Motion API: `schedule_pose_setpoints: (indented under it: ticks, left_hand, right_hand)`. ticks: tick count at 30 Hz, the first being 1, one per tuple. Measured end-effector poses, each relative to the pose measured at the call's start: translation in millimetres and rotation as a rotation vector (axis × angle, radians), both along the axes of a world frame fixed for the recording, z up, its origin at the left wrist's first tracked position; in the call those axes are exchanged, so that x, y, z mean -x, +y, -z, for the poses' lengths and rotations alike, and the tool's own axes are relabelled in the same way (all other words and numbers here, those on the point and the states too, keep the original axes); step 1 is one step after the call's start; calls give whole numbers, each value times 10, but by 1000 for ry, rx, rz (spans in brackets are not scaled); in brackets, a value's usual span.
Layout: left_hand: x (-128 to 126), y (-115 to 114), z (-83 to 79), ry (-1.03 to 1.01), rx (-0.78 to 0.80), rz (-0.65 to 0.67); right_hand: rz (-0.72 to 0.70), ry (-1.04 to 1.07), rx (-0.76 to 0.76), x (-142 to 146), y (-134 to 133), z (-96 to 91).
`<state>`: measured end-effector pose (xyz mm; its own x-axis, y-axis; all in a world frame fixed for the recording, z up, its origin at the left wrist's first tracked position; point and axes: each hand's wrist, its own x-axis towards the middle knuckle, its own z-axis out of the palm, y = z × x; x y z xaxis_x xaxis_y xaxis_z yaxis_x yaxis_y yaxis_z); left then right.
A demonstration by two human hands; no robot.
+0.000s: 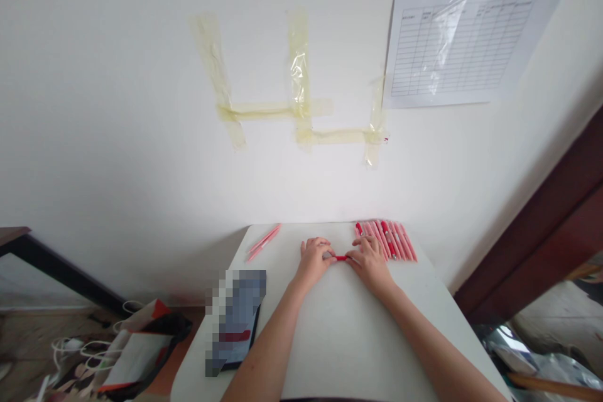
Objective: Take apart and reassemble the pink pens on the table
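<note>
Both my hands rest near the far middle of a white table (pixel 348 333). My left hand (pixel 315 259) and my right hand (pixel 369 259) are each pinched on an end of one red pen (pixel 341 258) held level between them. Just beyond my right hand lies a row of several pink and red pens (pixel 389 239), side by side. Two pink pens (pixel 264 242) lie apart at the table's far left.
A dark tablet-like device (pixel 235 326) lies at the table's left edge. A white wall with yellowed tape strips (pixel 301 107) and a printed sheet (pixel 464 44) stands behind. Bags and cables (pixel 117 352) clutter the floor at left; a dark wooden frame (pixel 541 245) is at right.
</note>
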<state>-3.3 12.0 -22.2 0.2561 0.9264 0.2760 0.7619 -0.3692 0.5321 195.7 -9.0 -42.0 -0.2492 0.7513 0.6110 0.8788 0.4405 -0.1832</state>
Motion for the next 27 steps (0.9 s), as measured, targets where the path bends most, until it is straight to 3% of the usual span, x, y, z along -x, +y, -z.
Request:
schedule_pose_setpoints:
  ticks: [9, 21, 27]
  left_hand:
    - [85, 13, -37, 75, 28, -46]
    - [42, -74, -199, 89, -58, -6]
    - [58, -60, -194, 93, -101, -4]
  right_hand:
    - [62, 43, -6, -138, 20, -11]
    - [26, -3, 9, -125, 6, -45]
    - [37, 8, 1, -153, 10, -54]
